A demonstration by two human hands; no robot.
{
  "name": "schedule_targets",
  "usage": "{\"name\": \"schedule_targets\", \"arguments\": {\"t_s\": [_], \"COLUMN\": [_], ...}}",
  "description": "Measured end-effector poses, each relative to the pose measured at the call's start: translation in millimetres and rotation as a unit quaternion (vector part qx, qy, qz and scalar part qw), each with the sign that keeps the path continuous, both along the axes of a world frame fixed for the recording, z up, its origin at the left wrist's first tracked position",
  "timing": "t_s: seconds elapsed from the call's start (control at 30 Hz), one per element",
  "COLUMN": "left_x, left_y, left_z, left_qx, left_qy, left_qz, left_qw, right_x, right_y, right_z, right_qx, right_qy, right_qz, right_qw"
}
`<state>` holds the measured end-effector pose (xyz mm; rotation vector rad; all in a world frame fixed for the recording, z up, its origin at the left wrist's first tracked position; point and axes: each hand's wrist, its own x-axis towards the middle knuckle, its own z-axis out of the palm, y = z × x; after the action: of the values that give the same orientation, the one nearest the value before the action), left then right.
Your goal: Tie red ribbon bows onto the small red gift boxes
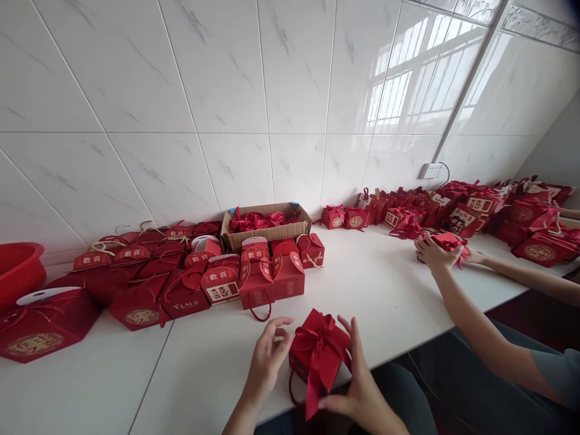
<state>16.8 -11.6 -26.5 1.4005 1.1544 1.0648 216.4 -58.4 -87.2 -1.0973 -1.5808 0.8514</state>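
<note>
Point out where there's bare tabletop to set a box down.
The widest bare patch of the white table lies between the ribbon-tied box and the co-worker's nearer hand. Another lies left of the left hand, in front of the red boxes on the left. It's crowded along the wall: those boxes, the cardboard box, the heaped boxes at right.

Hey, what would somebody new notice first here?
Probably the red gift box topped by a glossy ribbon bow, at the white table's near edge between the person's left hand and right hand. Next, the crowded red gift boxes at left, beside an open cardboard carton of red ribbon.
</note>
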Motion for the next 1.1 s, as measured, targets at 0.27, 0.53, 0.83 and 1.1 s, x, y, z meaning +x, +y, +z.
{"name": "schedule_targets", "arguments": {"t_s": [0.27,0.53,0.83,1.1], "left_x": [-12,-36,-54,-60], "left_y": [4,48,233,248], "left_z": [-11.7,25.9,119.1,122.2], "left_qx": [-0.005,0.122,0.114,0.056], "left_qy": [-0.029,0.117,0.431,0.402], "left_qz": [0.015,0.077,0.197,0.182], "left_qw": [0.999,0.983,0.873,0.896], "right_x": [62,73,74,73], "right_y": [72,111,109,110], "right_z": [13.2,-36.8,-25.0,-22.6], "right_qx": [-0.018,-0.112,-0.119,-0.117], "right_qy": [-0.083,-0.457,-0.439,-0.421], "right_qz": [-0.127,-0.251,-0.268,-0.273], "right_qw": [0.988,0.846,0.849,0.857]}}
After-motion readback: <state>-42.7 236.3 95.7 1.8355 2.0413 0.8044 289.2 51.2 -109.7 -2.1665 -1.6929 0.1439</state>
